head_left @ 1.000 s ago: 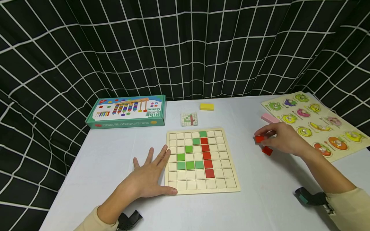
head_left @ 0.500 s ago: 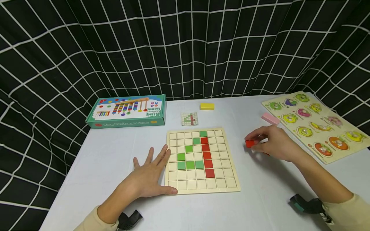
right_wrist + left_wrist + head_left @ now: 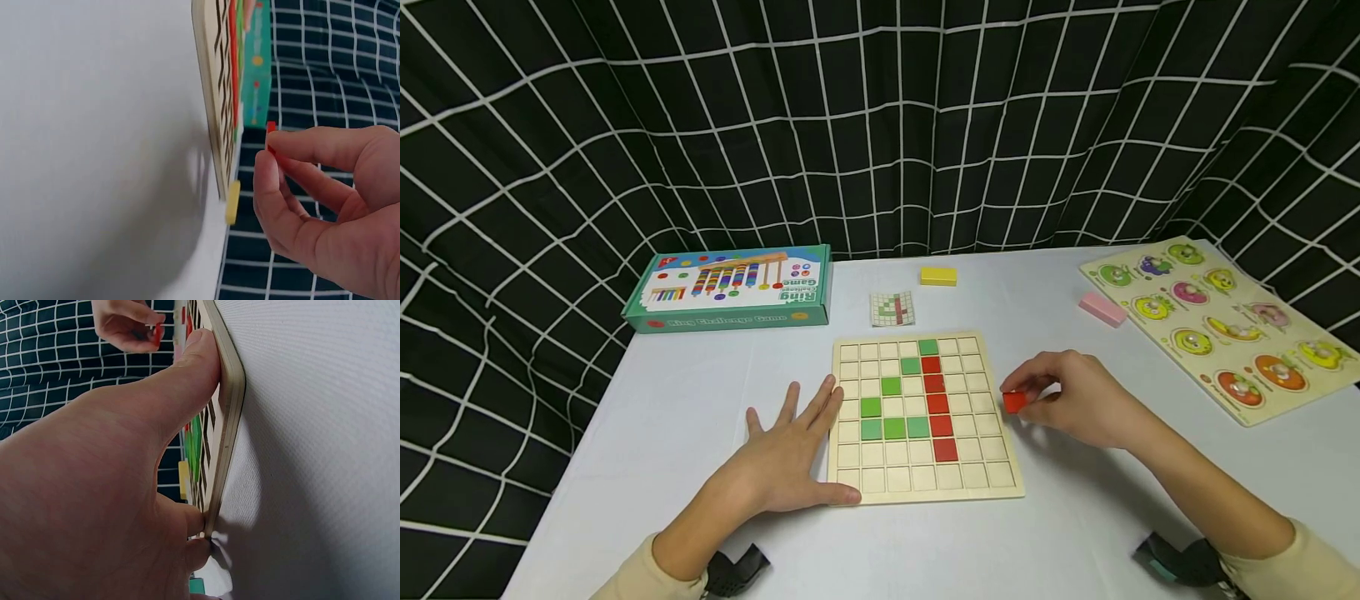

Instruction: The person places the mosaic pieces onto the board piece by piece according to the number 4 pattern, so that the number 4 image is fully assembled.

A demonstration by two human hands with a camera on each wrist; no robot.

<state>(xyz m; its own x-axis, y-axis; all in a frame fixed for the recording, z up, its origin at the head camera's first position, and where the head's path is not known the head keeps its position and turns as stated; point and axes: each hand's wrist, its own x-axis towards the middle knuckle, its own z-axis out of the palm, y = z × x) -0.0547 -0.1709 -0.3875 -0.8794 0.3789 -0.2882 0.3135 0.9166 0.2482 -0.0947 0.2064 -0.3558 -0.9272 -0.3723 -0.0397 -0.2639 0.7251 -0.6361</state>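
In the head view, a wooden grid board point(image 3: 955, 483) lies flat, with green tiles point(image 3: 894, 428) in a stepped line and a row, and a column of red tiles point(image 3: 939, 403). My left hand point(image 3: 786, 467) rests at its left side, fingers spread, the thumb on the front corner. The left wrist view shows that thumb lying along the board's edge point(image 3: 228, 425). Between thumb and fingertips, my right hand point(image 3: 1078, 400) pinches a small red tile point(image 3: 1014, 402), just off the board's right edge. In the right wrist view, the red tile point(image 3: 270, 127) stands edge-on above the table.
A small pattern card point(image 3: 892, 309) and a yellow block point(image 3: 938, 277) lie behind the board. The Ring Challenge Game box point(image 3: 730, 292) stands back left. On the right are a pink block point(image 3: 1102, 308) and a fruit puzzle board point(image 3: 1225, 325).
My right hand has carried the red tile leftward and nearer, from beside the pink block to the board's right edge. A second red tile there is now out of sight. My left hand stays put.
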